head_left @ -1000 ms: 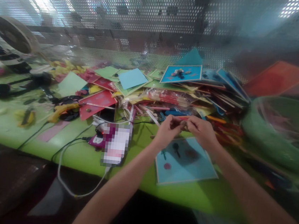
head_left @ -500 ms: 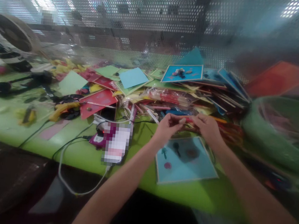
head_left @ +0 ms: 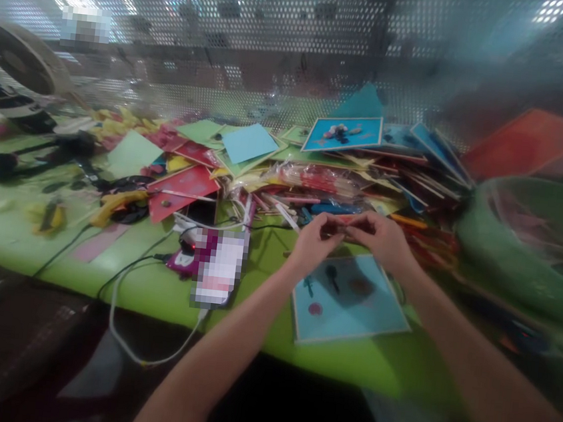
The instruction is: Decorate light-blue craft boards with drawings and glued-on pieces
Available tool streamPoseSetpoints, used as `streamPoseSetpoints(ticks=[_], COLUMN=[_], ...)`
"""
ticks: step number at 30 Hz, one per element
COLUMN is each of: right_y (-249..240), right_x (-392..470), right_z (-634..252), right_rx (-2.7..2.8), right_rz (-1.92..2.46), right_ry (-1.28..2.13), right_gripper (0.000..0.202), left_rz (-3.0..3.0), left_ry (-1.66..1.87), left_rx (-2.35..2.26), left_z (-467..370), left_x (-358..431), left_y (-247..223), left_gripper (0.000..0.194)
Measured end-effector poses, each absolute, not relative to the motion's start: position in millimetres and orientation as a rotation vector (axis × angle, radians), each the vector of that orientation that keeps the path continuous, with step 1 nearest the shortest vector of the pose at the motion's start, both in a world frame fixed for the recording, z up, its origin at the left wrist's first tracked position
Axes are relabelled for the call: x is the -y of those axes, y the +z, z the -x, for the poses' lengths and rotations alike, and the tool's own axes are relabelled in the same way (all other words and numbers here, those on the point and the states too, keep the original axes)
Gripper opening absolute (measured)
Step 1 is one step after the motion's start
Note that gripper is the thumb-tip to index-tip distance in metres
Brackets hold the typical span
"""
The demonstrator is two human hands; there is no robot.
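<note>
Above the far edge of a light-blue board (head_left: pixel 357 323), my left hand (head_left: pixel 317 241) and my right hand (head_left: pixel 383 242) meet with their fingertips together. Both are closed in a pinch on a small reddish piece, mostly covered by the fingers and too blurred to name. The board lies on the green table and bears a dark tree-like shape, a small green figure, a pink disc (head_left: pixel 315 309) and a brownish oval patch in shadow. Just beyond my hands are loose sticks and an orange pen-like stick (head_left: pixel 408 221).
A phone (head_left: pixel 220 268) on a white cable lies left of the board. A yellow-handled tool (head_left: pixel 118 206) and red board (head_left: pixel 185 195) are farther left. Behind are piled boards and a bright-blue board (head_left: pixel 344 136). A green basin (head_left: pixel 523 250) stands right, a fan (head_left: pixel 19 56) far left.
My fingertips have drawn closer together over the reddish piece, so less of it shows. The right hand has shifted slightly left. The board and surrounding things stay put.
</note>
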State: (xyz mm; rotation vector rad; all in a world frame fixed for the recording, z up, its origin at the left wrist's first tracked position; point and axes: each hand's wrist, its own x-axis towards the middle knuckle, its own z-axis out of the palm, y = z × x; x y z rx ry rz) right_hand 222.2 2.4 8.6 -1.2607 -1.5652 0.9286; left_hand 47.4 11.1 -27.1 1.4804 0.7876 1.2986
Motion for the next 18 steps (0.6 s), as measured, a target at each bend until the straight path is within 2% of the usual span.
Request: streamPoseSetpoints(ticks=[7,14,18], right_y=[11.5,16.3,25.3], right_x=[-3.3,-8.2,-7.4], right_z=[-223.4,-238.2,-242.4], right_rx=[1.621,1.992,1.950], right_rz=[1.242,1.304,1.341], right_ry=[0.946,0.932,0.877], right_gripper=[0.032,0.026,0.026], left_rz=[-1.445,-1.832,-2.033], left_ry=[1.229,0.888,0.662], left_rx=[-0.842,-0.900,-0.886], left_z=[-39.8,-19.9,-15.1], left_x=[-12.8,-5.3,2.5], left_y=[-18.1,-5.0,0.8], left_gripper=[0.023,0.015,0.010])
